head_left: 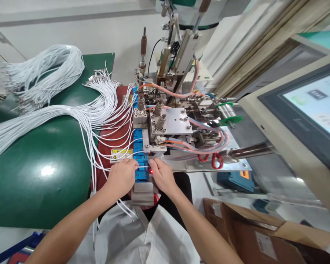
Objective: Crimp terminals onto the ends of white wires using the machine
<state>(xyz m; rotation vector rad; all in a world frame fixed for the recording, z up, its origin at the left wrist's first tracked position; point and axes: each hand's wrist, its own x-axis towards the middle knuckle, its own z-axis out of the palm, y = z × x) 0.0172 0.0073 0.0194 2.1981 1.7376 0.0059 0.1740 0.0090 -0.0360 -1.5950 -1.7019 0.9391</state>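
A thin white cable [143, 167] runs across one of the blue fixtures [140, 175] at the front of the machine. On its left side my left hand [123, 176] is closed in a pinch on the cable. My right hand [161, 173] is closed at the fixture's right edge, thumb and fingers at the cable's end; a small red light glows beside it. Several more white cables [112, 137] lie in the blue fixtures farther back and fan out from a bundle to the left. Two loose cable ends [126, 211] hang below my left hand.
The machine's metal block [170, 123] stands just behind my hands, with orange and blue hoses [192, 146] and a wire spool [227, 113]. A green table [41, 190] holds cable bundles [55, 69]. A screen [316, 95] juts in at right, above a cardboard box [253, 231].
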